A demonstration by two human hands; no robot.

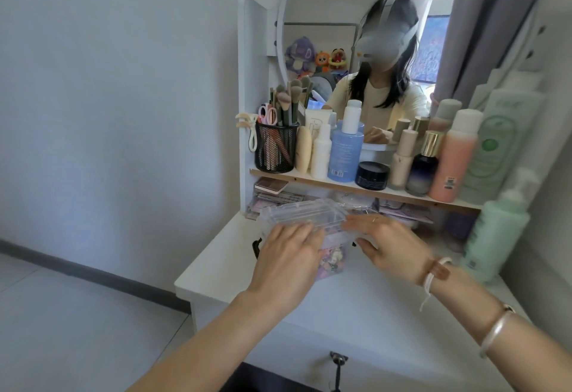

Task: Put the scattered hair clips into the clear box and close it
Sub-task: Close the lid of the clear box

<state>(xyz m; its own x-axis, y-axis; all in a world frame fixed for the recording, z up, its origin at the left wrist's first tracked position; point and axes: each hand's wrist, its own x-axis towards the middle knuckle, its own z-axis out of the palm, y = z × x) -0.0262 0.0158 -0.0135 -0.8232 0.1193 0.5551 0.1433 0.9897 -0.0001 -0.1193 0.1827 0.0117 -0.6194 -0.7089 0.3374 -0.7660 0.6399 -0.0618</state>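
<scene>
On the counter (356, 314), your left grip (288, 255) presses flat on the clear box (339, 241) lid (301, 215), right grip (387, 243) pinching its end; the hair clips (332, 260) piled inside could jam it ajar.

Clear box (339, 238) stands on the desk (216, 268), lid (301, 213) tilted half-open; colourful clips (332, 260) fill it.

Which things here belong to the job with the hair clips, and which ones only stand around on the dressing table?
Belong to the job:
clear box, both hands touching its lid; hair clips inside it; left hand; right hand.

Only standing about:
mesh brush cup; blue bottle; dark jar; pink bottle; green pump bottle; mirror.
</scene>
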